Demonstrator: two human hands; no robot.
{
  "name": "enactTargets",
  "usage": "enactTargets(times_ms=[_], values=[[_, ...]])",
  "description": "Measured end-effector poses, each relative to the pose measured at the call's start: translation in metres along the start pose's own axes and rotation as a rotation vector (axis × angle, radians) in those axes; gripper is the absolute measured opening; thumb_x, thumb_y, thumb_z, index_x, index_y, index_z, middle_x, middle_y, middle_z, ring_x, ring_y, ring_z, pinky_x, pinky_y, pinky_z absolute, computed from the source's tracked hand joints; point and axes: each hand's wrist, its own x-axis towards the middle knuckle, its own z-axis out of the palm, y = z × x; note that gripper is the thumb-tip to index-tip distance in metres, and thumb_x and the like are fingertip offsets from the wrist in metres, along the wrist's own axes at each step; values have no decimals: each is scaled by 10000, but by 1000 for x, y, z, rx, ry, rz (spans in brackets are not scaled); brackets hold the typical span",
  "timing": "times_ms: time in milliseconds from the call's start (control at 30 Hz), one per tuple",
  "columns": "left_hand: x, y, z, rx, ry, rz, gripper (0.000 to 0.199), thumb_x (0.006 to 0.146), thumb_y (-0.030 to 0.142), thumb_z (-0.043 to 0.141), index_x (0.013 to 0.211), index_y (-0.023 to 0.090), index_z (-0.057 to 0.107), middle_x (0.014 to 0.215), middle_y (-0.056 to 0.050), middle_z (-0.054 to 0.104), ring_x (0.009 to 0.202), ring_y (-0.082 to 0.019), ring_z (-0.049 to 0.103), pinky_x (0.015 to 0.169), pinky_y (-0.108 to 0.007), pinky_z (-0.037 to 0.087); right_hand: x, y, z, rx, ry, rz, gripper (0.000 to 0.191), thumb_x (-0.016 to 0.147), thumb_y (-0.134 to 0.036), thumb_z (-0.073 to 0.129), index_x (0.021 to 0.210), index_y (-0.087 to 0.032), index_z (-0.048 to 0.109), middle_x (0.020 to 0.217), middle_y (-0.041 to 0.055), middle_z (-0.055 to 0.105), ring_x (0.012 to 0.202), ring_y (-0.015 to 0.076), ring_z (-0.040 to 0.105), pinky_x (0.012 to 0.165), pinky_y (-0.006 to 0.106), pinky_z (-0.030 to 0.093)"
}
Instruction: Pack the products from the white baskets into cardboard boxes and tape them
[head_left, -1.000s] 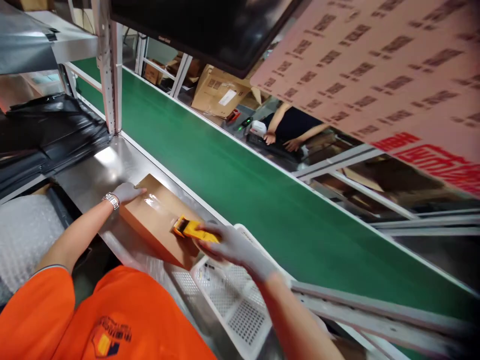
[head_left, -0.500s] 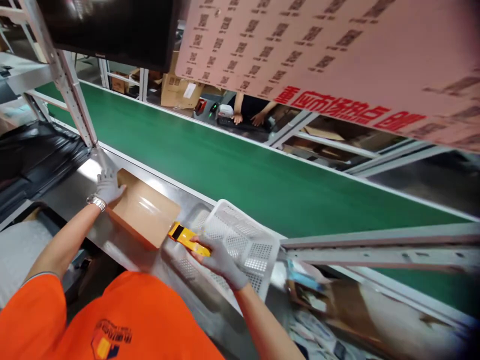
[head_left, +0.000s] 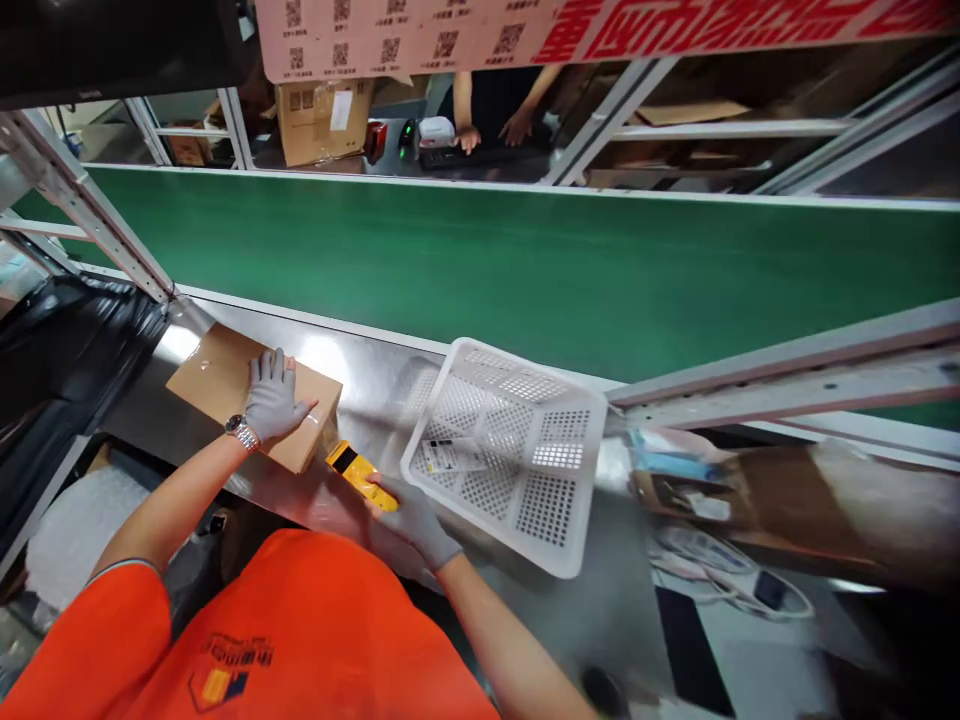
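A closed cardboard box (head_left: 214,375) lies on the metal table (head_left: 360,370). My left hand (head_left: 274,400), in a grey glove, rests on top of it with the fingers spread. In my gloved right hand (head_left: 411,515) is a yellow tape dispenser (head_left: 364,474), its head close to the box's right end. To the right of that hand stands a white perforated basket (head_left: 510,540) with a label or slip (head_left: 452,455) in it.
Behind the table runs a green conveyor belt (head_left: 480,260). Metal posts rise at left and right. Across the belt, another person's hands (head_left: 469,138) are at a keyboard, beside a carton (head_left: 319,125). A pink sheet (head_left: 412,40) hangs overhead.
My left hand has moved from the box's left end onto its top. The dispenser has shifted slightly left and is now clear of the basket. The camera view has turned and tilted down.
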Motion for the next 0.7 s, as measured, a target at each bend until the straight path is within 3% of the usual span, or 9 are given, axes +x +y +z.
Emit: enactTargets(times_ms=[67, 200, 267, 333, 433, 500, 600, 700], values=[[1, 2, -2, 19, -11, 1, 998, 1110, 681, 567, 1788, -39, 435, 1888, -371, 289, 1701, -581, 334, 1391, -750, 186, 18, -11, -4, -63, -71, 48, 464, 817, -409, 784, 1230, -233, 904, 1135, 117, 912, 978, 320, 855, 880, 433, 689], [3, 11, -3, 14, 2, 0, 984, 1115, 671, 549, 1788, -38, 433, 1885, -368, 303, 1690, -578, 344, 1376, -749, 205, 89, -58, -12, -265, -239, 129, 476, 816, -346, 805, 1271, -259, 917, 1010, 49, 897, 903, 261, 803, 836, 327, 584], [4, 11, -1, -6, 12, -3, 996, 1110, 694, 539, 1792, -25, 434, 1879, -361, 325, 1698, -577, 333, 1377, -751, 208, 117, -81, -9, -327, -355, 246, 304, 782, -293, 815, 1051, -230, 940, 847, 28, 847, 824, 230, 749, 734, 284, 504], [4, 0, 2, -25, 19, 2, 998, 1097, 713, 554, 1793, 5, 449, 1873, -351, 348, 1700, -569, 344, 1387, -742, 207, 127, -94, -1, -360, -385, 326, 164, 761, -268, 807, 871, -209, 912, 717, 12, 779, 751, 207, 696, 668, 276, 442], [4, -49, -1, -29, 34, -159, 1042, 1048, 733, 639, 1781, 12, 465, 1875, -364, 330, 1727, -574, 321, 1410, -711, 198, 106, -87, 6, -219, -336, 339, 141, 749, -242, 748, 805, -211, 874, 705, -15, 765, 740, 190, 689, 658, 260, 448], [3, -97, -9, -54, 37, -450, 1122, 1015, 776, 657, 1755, -41, 448, 1846, -410, 346, 1740, -581, 307, 1384, -682, 284, 82, -72, -1, -65, -304, 334, 165, 723, -237, 726, 813, -220, 863, 739, -21, 794, 764, 198, 714, 698, 266, 508], [-6, -164, -24, -260, -154, -699, 1108, 977, 905, 596, 1625, 7, 572, 1596, -394, 662, 1523, -539, 633, 1210, -587, 511, 49, -57, -27, 76, -258, 294, 206, 744, -316, 734, 875, -232, 868, 805, -3, 844, 783, 227, 754, 753, 312, 597], [-25, -193, -32, -341, -296, -774, 1109, 867, 1003, 648, 1447, 58, 682, 1439, -365, 767, 1346, -531, 761, 1086, -529, 582, 32, -59, -57, 191, -120, 233, 293, 806, -438, 775, 975, -225, 884, 909, 56, 884, 834, 271, 810, 749, 354, 655]])
